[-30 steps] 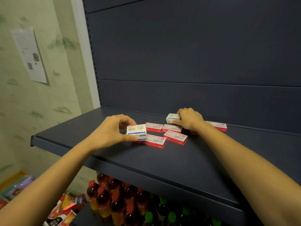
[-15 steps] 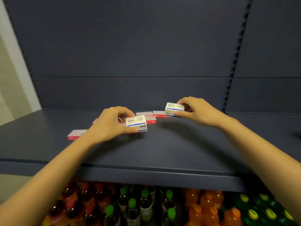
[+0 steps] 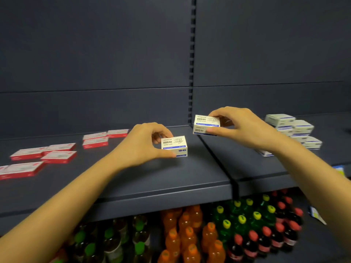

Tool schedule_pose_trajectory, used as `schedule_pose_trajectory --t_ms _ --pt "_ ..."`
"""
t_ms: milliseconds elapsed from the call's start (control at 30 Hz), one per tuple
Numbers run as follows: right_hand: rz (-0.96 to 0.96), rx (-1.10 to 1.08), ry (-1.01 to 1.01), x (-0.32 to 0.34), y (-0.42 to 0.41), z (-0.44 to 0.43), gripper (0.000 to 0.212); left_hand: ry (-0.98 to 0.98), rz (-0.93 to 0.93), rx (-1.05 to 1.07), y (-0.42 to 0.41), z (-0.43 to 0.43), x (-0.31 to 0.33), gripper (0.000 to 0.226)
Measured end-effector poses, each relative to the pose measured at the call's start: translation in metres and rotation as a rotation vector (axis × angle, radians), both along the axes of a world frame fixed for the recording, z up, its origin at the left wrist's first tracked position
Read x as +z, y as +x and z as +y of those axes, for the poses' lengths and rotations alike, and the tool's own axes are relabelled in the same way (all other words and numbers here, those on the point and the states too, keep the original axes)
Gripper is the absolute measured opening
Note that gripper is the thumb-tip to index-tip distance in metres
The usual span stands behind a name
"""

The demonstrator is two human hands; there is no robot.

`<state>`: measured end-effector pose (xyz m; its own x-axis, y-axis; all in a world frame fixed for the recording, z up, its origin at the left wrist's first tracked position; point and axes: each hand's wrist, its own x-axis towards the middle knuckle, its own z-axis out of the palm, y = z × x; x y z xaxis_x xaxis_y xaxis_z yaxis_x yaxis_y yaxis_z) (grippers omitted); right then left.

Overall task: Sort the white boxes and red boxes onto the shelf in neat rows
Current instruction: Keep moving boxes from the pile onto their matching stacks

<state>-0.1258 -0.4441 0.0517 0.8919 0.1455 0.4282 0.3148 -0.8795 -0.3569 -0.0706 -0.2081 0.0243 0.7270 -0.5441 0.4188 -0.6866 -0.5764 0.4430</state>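
My left hand [image 3: 141,147] grips a white paper-clip box [image 3: 174,146] with a blue stripe, held just above the dark shelf [image 3: 144,179] near its middle. My right hand [image 3: 241,126] holds a second white box [image 3: 206,124] in the air over the seam between two shelf sections. Several flat red boxes [image 3: 58,156] lie scattered on the left part of the shelf. A cluster of white boxes [image 3: 292,128] sits on the right shelf section, partly stacked, some hidden behind my right forearm.
A slotted upright [image 3: 191,73] divides the dark back panel. Below the shelf stand rows of bottles with green, orange, yellow and red caps [image 3: 209,234]. The shelf's front lip runs across the frame at mid height.
The view has swung right; both hands carried their white boxes rightward away from the red boxes, and the white-box cluster on the right came into sight.
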Motion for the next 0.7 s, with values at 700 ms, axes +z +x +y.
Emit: schedule_pose_trajectory --t_ms 700 --pt "-0.020 -0.060 0.133 -0.001 -0.033 -0.283 0.029 -0.054 0.053 0.004 -0.042 -0.251 -0.050 0.043"
